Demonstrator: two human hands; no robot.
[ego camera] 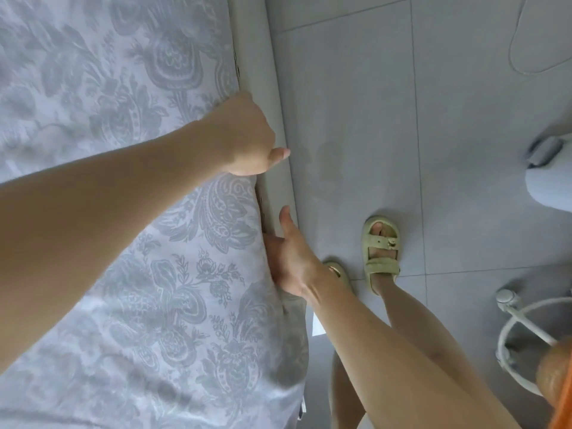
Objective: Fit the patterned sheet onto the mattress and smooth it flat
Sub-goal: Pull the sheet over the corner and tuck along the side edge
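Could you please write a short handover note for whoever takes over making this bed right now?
Left hand: at the patterned sheet edge, fingers pushed down into the gap beside the bed frame; grip hidden.
Right hand: nearer along the same edge, fingers behind the sheet's side, thumb out.
Done: the sheet lies spread over the top in view, mostly flat.
Left: finish tucking this side and smooth the soft wrinkles; corners are out of view.

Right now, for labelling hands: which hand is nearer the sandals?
Right. The right hand is at the edge of the sheet, just beside the sandals; the left hand is farther up the same edge, away from them.
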